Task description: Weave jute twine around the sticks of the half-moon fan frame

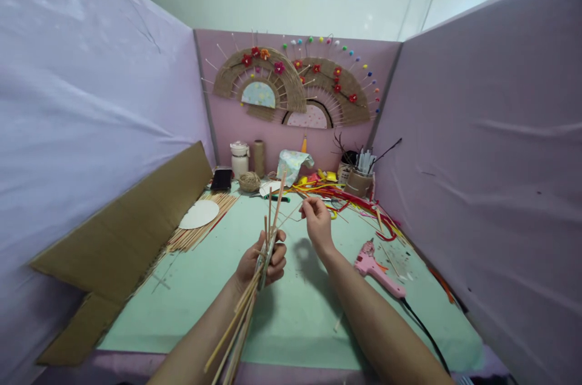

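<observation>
My left hand [262,259] is closed around a bundle of thin wooden sticks [243,312] near the middle of the table. Several stick ends rise above the fist, and the longer ends fan out down toward me. Twine is wound around the bundle at the grip. To the right, my right hand [317,224] pinches a strand of twine [291,215], which runs back toward the bundle. How much twine sits inside the fingers is hidden.
A pink glue gun [379,273] with a black cord lies at the right. Loose sticks [204,224] and a white oval card [199,214] lie at the left beside folded cardboard [131,239]. Behind stand a twine ball [250,182], a jar [239,160] and a pen holder [359,183].
</observation>
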`<move>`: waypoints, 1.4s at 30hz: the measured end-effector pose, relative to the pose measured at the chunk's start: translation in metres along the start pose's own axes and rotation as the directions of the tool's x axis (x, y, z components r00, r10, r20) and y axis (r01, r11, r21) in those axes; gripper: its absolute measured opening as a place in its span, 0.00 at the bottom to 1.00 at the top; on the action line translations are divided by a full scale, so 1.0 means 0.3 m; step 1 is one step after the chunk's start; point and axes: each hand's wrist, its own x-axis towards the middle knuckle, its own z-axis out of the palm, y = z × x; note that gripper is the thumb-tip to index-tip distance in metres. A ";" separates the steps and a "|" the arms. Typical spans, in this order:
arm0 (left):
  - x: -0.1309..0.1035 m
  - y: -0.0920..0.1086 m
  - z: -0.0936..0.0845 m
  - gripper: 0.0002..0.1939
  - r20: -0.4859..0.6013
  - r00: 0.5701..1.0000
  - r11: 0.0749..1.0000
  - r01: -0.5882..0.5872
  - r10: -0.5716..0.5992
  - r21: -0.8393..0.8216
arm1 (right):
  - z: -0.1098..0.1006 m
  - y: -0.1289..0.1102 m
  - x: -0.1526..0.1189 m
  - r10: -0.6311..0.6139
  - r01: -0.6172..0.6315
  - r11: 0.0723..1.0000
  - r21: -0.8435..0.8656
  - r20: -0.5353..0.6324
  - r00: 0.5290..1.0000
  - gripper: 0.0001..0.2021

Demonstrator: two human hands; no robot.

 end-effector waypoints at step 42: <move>0.007 -0.041 -0.004 0.14 -0.143 0.988 0.985 0.075 -0.053 0.153 | -0.026 0.016 0.058 0.100 -0.092 0.976 0.198 -0.029 0.995 0.09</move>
